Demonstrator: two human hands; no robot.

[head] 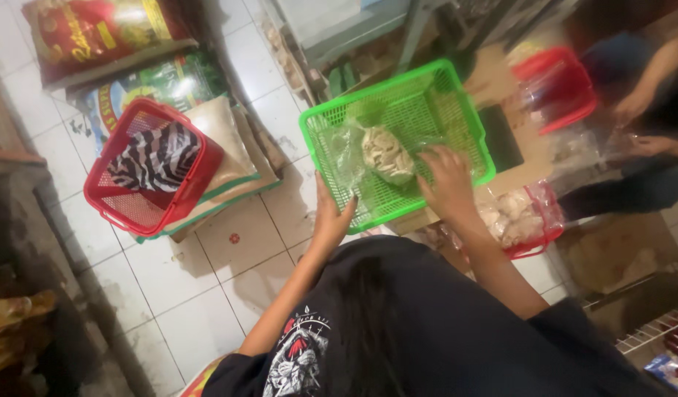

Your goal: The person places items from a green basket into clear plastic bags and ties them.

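A green plastic basket (457,95) stands tilted on a low surface in front of me. My left hand (332,215) grips its near rim, thumb inside. My right hand (445,180) is inside the basket with its fingers spread, resting on the edge of a clear plastic bag of pale food pieces (385,153) that lies on the basket's mesh floor. A dark shirt with a printed design covers my body at the bottom of the view.
A red basket holding a zebra-striped cloth (151,165) sits on stacked sacks at left. Another red basket of bagged pale food (526,217) is beside my right arm. A second person's hands (637,110) work near a third red basket (556,88). The floor is white tile.
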